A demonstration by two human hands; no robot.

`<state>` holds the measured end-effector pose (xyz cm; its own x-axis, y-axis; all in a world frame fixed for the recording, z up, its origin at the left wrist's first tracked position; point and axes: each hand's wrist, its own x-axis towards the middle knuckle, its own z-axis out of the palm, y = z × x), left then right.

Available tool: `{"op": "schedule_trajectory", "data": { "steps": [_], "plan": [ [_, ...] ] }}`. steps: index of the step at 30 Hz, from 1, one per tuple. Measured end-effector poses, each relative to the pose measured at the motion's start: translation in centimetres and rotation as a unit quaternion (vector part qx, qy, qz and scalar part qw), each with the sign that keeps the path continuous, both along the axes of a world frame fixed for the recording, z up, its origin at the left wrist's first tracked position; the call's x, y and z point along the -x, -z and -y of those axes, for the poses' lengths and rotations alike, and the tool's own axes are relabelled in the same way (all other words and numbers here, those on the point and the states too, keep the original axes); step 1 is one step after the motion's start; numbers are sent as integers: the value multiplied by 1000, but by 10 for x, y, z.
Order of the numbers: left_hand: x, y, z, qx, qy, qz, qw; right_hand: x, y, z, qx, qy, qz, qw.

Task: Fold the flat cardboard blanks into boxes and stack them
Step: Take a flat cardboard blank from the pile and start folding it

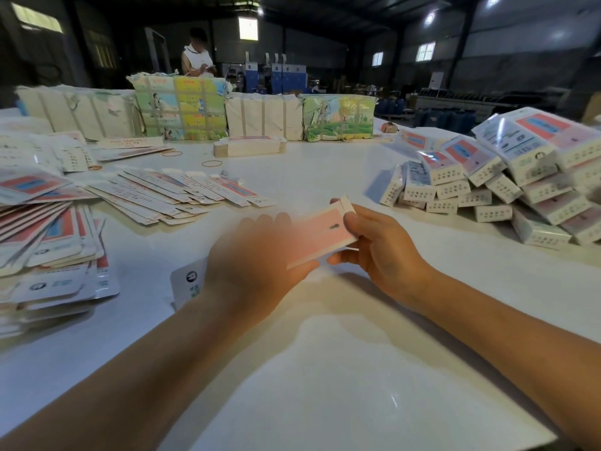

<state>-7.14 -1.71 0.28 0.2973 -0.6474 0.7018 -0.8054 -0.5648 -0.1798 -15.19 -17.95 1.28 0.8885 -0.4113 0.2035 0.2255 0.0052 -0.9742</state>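
A pink and white cardboard blank [320,234] hangs above the white table [325,369] at the middle of the view, held between both hands. My right hand [374,252] pinches its right end with thumb and fingers. My left hand [257,265] is motion-blurred and grips the blank's left end. Flat blanks [182,193] lie fanned out on the table to the left. Folded boxes [507,177] are heaped at the right.
A thick pile of flat blanks [48,249] fills the left edge. A small stack of blanks [248,146] and wrapped bundles [182,109] stand at the back. Rubber bands [211,163] lie behind the fanned blanks. A person [196,55] stands far behind the table.
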Motion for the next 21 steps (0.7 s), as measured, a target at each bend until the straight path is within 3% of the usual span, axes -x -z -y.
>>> {"op": "schedule_trajectory", "data": {
  "steps": [9,21],
  "plan": [
    [-3,2,1,-25,-29,-31,999,-3,-2,0,-65,-5,11,998],
    [-2,3,2,-22,-33,-63,997,1,-9,3,-68,-14,11,998]
  ]
}}
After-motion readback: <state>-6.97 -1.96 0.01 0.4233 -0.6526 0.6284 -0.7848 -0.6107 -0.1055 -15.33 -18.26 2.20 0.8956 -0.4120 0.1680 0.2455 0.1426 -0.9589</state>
